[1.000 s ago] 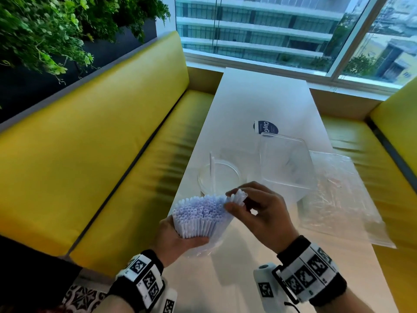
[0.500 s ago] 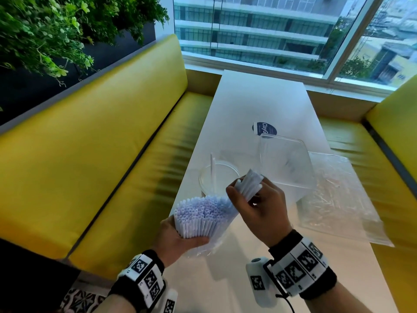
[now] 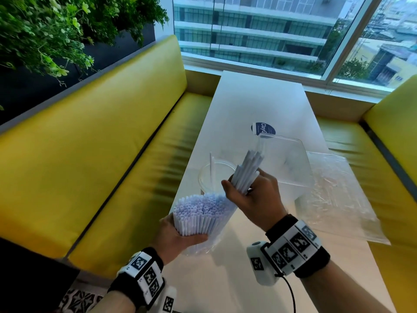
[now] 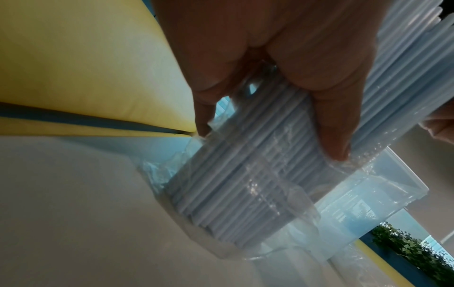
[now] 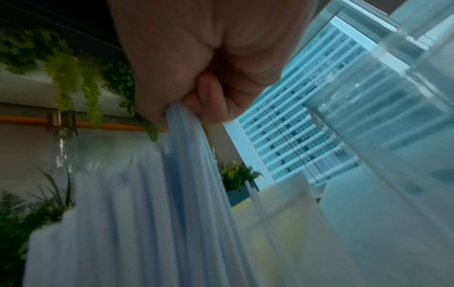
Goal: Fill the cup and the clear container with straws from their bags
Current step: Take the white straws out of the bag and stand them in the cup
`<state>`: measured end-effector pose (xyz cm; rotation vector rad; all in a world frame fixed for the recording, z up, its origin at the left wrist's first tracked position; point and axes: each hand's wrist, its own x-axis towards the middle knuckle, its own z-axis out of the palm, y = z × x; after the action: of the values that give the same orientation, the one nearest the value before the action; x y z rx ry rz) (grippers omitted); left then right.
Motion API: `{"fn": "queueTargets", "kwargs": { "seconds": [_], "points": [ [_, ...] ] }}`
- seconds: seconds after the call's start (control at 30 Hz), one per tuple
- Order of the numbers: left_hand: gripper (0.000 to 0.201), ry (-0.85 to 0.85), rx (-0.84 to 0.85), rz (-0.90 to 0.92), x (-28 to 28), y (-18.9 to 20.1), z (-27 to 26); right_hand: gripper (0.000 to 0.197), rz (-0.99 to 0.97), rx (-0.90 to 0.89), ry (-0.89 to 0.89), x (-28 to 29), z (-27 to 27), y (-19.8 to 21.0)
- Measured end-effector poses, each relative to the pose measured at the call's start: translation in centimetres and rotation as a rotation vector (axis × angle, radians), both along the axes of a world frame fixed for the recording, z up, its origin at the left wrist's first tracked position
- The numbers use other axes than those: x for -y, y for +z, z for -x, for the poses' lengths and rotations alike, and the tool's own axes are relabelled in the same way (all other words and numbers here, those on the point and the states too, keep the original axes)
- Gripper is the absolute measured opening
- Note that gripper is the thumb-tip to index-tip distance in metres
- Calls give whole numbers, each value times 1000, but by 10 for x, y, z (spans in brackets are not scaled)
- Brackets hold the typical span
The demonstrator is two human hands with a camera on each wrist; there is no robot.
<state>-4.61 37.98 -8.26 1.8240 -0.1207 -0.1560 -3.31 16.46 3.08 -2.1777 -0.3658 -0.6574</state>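
Daylight pours in from the window (image 3: 282, 35) ahead of me, so the head view is bright and crisp, with a sheen on the yellow bench (image 3: 108, 154) and soft shadows of my arms on the white worktop (image 3: 255, 102). Straight lines bow toward the frame edges. Both wrist views are dimmer and bluish; my right hand (image 5: 209, 58) is backlit, and the straws (image 5: 147, 213) beneath it smear with motion blur.

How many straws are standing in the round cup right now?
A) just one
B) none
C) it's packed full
A, the clear cup on the table holds a single white straw, while the right hand holds a pulled-out handful of straws above it.
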Motion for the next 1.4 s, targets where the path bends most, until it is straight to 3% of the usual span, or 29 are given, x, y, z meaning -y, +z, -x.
{"fn": "queueTargets", "kwargs": {
  "seconds": [0.3, 0.43, 0.57, 0.73, 0.9, 0.97, 1.1, 1.3, 1.4],
  "points": [
    [65, 42, -12, 66, -10, -4, 0, 44, 55, 48, 44, 16, -28, 110],
    [63, 58, -4, 76, -12, -4, 0, 41, 21, 133, -2, 21, -53, 140],
    [58, 49, -2, 70, -11, -4, 0, 49, 83, 57, -56, 11, -83, 125],
    [67, 62, -3, 57, -9, -1, 1, 26, 203, -136, -60, -7, -99, 68],
    [64, 71, -28, 30, -10, -5, 0, 43, 454, -550, -50, -8, -108, 35],
    [58, 80, -31, 9, -10, -6, 0, 48, 504, -623, -18, -7, -110, 30],
    [61, 74, -28, 22, -10, -5, 0, 61, 485, -583, -75, -4, -110, 36],
    [69, 80, -38, 60, -11, -6, 1, 23, 343, -342, 77, 5, -75, 60],
    [67, 74, -38, 53, -11, -7, 0, 45, 412, -416, 273, 15, -43, 57]
  ]
}}
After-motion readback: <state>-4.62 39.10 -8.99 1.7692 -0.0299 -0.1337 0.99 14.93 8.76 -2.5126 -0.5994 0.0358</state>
